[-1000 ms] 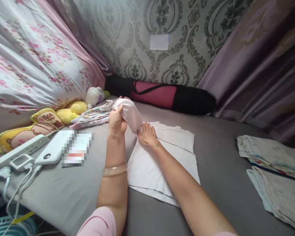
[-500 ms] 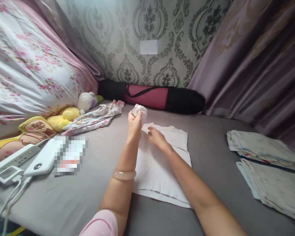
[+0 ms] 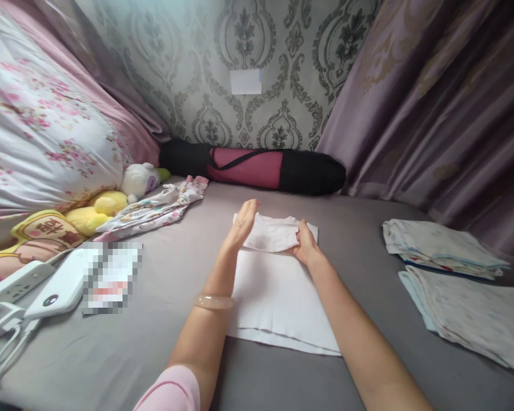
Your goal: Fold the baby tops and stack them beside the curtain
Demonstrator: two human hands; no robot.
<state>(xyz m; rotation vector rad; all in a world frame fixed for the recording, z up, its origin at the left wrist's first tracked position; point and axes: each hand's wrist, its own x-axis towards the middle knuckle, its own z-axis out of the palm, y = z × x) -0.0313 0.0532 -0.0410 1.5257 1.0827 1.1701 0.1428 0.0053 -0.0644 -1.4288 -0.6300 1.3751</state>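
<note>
A white shirt [image 3: 278,297] lies flat in front of me, with a sleeve [image 3: 268,235] laid across its upper part. My left hand [image 3: 243,224] rests at the sleeve's left end, fingers stretched out and side edge down, gripping nothing. At the other end, my right hand [image 3: 307,242] has the sleeve cloth between thumb and curled fingers. The shirt's lower hem shows two layers slightly apart. Part of its right side is hidden behind my right forearm.
Two folded cloth stacks [image 3: 471,311] lie at the right. Left are a power strip [image 3: 19,281], a white power bank [image 3: 62,285], plush toys [image 3: 107,206] and a patterned garment [image 3: 158,208]. A black and pink long bag [image 3: 248,168] lies against the wall.
My left hand has come down and let go of the raised sleeve, which now lies across the shirt. My right hand has moved right and grips the sleeve. The view has turned slightly right.
</note>
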